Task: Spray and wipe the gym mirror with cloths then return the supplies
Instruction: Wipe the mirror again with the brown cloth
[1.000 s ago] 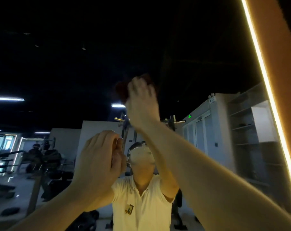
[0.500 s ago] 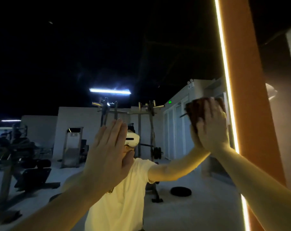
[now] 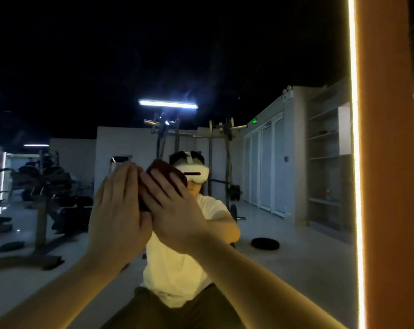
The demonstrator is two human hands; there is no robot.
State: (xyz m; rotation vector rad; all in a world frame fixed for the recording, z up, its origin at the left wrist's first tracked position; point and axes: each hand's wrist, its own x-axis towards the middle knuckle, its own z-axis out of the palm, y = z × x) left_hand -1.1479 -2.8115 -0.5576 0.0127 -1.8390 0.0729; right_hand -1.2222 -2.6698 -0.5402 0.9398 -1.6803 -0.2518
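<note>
The wiping stage is under way, and nothing here suggests it is finished. The right hand (image 3: 175, 210) presses a dark reddish-brown cloth (image 3: 164, 169) flat against the large glass gym mirror (image 3: 284, 269). Its fingers are straight and spread across the fabric, pushing on it rather than curling round it. The cloth sits at about face height, left of the mirror's middle, and its upper edge shows beyond the fingertips.

The left hand (image 3: 120, 210) is raised just beside it on the left, touching the right hand's edge, with fingers straight, held together and relaxed. Whether a second cloth lies under that palm I cannot tell, because the hand hides whatever is beneath it.

The glass reflects gym machines on the left and shelving on the far right. Faint smears near the reflected ceiling light suggest that upper area may need another pass, though the dim light makes this uncertain. A bright vertical LED strip (image 3: 355, 162) and an orange panel (image 3: 386, 162) mark the mirror's right edge.

Spraying is probably done, since wiping has begun. No spray bottle is in view, so I cannot say where it is. What seems left is the rest of the glass, then taking cloth and bottle back to storage.
</note>
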